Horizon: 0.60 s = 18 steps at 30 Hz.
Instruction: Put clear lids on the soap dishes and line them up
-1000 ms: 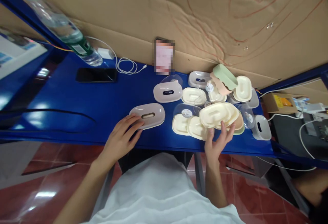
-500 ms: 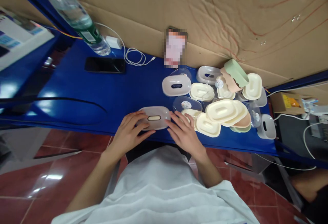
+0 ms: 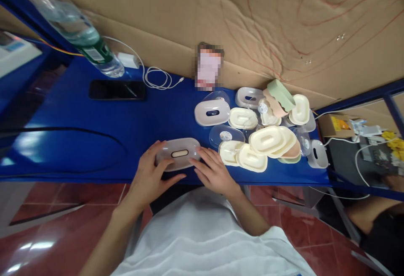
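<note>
An oval greyish translucent plastic box [image 3: 186, 145] with a dark-rimmed slot lies near the front edge of the blue table; something cream shows through the slot. My left hand [image 3: 151, 173] curves around its left end, thumb along the front. My right hand [image 3: 214, 171] presses its fingertips to the right end, so the box sits between both hands. Just right of that hand lie cream oval lids [image 3: 252, 158], overlapping. Behind them are a clear oval lid with a round sticker [image 3: 217, 137] and a similar slotted white box [image 3: 202, 116].
Green and peach scalloped pieces [image 3: 280, 95] lean among more boxes at the right back. A phone [image 3: 116, 90], a white charging cable [image 3: 158, 78] and a water bottle [image 3: 94, 51] are at the left back. Brown cardboard [image 3: 151, 11] walls the rear; a black cable [image 3: 78, 128] crosses the left.
The camera view has shifted. The box is slightly farther left of the other parts, both hands still at its ends. My right hand has come away from the cream lids, which show more fully.
</note>
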Each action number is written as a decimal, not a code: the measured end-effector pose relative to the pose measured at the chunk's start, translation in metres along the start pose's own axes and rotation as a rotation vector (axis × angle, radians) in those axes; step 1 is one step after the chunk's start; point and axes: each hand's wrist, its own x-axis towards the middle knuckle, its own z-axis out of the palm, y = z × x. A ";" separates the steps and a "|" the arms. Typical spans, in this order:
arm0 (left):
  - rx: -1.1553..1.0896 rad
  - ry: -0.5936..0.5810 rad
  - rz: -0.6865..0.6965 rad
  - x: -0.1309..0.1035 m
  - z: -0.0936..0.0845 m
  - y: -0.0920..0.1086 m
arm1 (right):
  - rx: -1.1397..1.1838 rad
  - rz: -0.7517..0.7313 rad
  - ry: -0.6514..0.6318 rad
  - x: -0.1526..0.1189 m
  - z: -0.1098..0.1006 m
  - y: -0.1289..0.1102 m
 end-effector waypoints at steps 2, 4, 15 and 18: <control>0.010 -0.031 0.007 0.001 -0.004 -0.004 | 0.000 0.044 0.032 -0.001 0.001 0.000; 0.029 -0.038 -0.004 0.003 -0.006 -0.007 | -0.006 0.087 0.064 -0.002 0.003 0.000; 0.033 0.021 -0.052 0.006 -0.001 -0.001 | 0.013 0.110 0.172 -0.009 0.009 0.002; 0.036 0.003 -0.051 0.002 -0.004 -0.012 | 0.019 0.061 0.222 -0.006 0.006 -0.001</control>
